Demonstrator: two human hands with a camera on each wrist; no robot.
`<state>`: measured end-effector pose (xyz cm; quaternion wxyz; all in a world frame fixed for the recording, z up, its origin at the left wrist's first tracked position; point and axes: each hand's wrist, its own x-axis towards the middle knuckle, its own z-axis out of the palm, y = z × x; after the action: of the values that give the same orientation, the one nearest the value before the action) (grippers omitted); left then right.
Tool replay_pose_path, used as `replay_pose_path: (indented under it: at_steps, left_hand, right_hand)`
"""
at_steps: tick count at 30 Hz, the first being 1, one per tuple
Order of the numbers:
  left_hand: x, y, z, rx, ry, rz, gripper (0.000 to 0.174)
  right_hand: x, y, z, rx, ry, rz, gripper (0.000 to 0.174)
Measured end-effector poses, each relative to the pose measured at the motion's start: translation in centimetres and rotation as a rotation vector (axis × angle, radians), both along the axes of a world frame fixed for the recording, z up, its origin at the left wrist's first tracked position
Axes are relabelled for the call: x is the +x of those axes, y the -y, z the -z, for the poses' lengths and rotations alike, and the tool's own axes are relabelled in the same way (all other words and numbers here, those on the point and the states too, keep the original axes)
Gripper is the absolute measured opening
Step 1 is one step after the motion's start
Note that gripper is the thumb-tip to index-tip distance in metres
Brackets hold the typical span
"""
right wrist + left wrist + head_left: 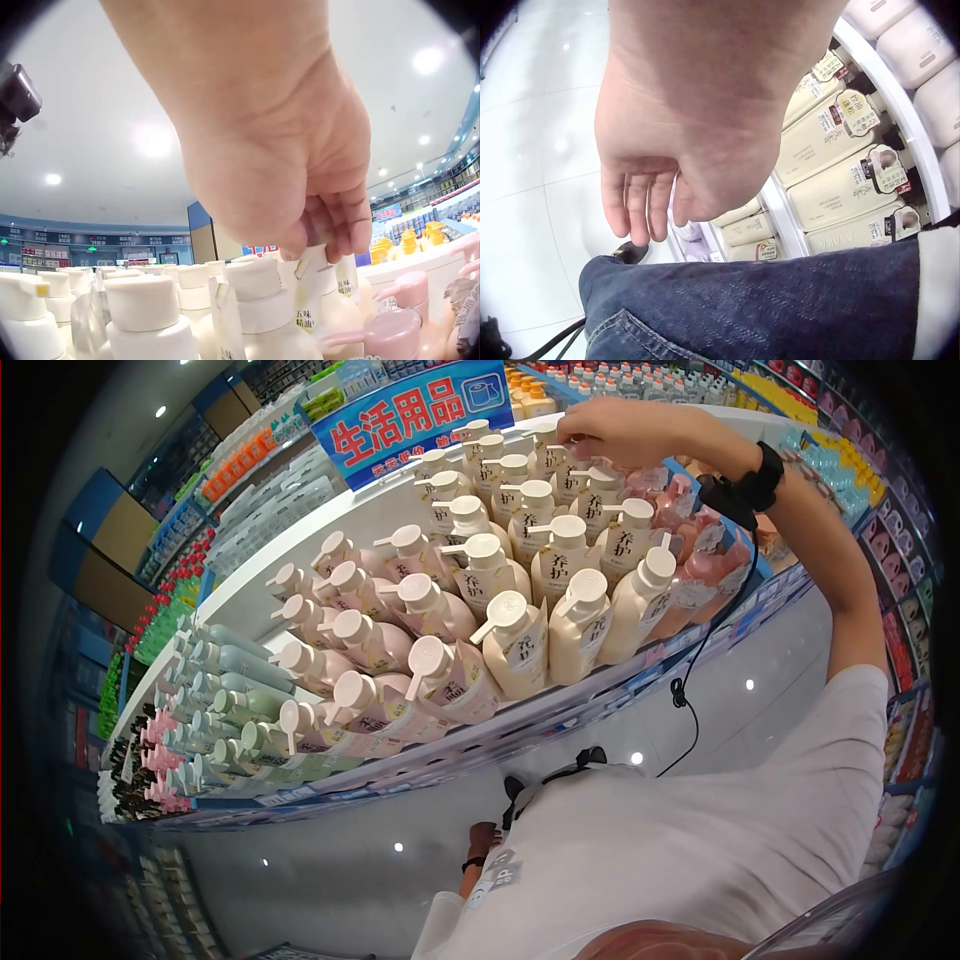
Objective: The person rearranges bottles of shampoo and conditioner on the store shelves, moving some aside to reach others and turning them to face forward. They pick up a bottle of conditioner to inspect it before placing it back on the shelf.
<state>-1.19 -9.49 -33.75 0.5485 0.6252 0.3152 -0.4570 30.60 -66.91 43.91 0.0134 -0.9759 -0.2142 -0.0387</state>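
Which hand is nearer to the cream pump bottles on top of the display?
Right. The right hand reaches down at the back of the cream pump bottles; the left hand hangs low, well away from them.

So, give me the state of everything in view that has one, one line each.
Left grip: open, empty, fingers hanging down.
Right grip: fingers curled at a cream bottle's pump; whether it holds, can't tell.
Cream bottles: standing, pumps fitted.
Pale pink bottles: standing, pumps fitted.
Ceiling lights: lit.
Cable: hanging, bunched partway.
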Motion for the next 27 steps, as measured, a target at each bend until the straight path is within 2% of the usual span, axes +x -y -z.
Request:
replay_pose_path:
  at_steps: [2, 4, 5, 6, 8, 9, 10, 12, 13, 14, 16, 21, 24, 27]
  left_hand:
    - [0.5, -0.1, -1.1, 0.012, 0.029, 0.026, 0.028]
    - [1.4, 0.2, -4.9, 0.131, 0.346, 0.509, 0.028]
    - [1.3, 0.3, -5.3, 0.138, 0.4, 0.524, 0.029]
    - [0.8, -0.1, -3.5, 0.144, 0.403, 0.532, 0.029]
    - [0.6, -0.3, 0.1, -0.066, 0.195, 0.206, 0.03]
    - [0.7, -0.4, 0.1, -0.008, 0.306, 0.409, 0.028]
    - [0.7, -0.2, 0.3, -0.004, 0.308, 0.416, 0.028]
    - [0.7, 0.1, 0.6, 0.197, 0.535, 0.776, 0.026]
    - [0.5, -0.2, 0.7, 0.458, 1.026, 1.223, 0.027]
    - [0.4, 0.0, 0.8, 0.46, 1.025, 1.226, 0.027]
    - [0.1, 0.3, 1.0, 0.386, 0.958, 1.085, 0.028]
    - [-0.3, -0.2, 1.0, 0.403, 0.955, 1.064, 0.027]
    - [-0.4, -0.4, 1.0, 0.415, 0.954, 1.051, 0.027]
    - [-0.4, -0.6, 1.1, 0.427, 0.952, 1.043, 0.026]
  right_hand:
    - [0.5, 0.2, -0.3, 0.019, 0.002, -0.005, 0.021]
    - [2.3, 1.0, -0.3, 0.047, 0.149, -0.069, 0.023]
    - [3.7, 1.6, 0.0, 0.015, 0.164, -0.084, 0.027]
    - [4.8, 2.0, 0.6, 0.021, 0.168, -0.076, 0.027]
    - [6.3, 2.5, 1.7, 0.075, 0.205, -0.214, 0.028]
    - [5.1, 1.1, 0.8, 0.073, 0.06, -0.092, 0.035]
    - [5.2, 0.7, 0.8, 0.077, 0.064, -0.085, 0.035]
    - [5.4, 0.3, 1.2, 0.08, 0.001, -0.1, 0.028]
    - [5.9, 0.3, 1.4, 0.084, 0.002, -0.096, 0.028]
    - [6.4, 0.4, 1.4, 0.06, 0.029, -0.14, 0.023]
    - [7.0, 0.7, 1.9, 0.039, 0.055, -0.185, 0.019]
    - [6.4, 0.4, 2.1, 0.096, 0.123, -0.173, 0.012]
    - [6.3, 0.1, 1.9, -0.013, 0.137, -0.127, 0.02]
    - [6.9, 0.4, 2.2, 0.011, 0.122, -0.112, 0.022]
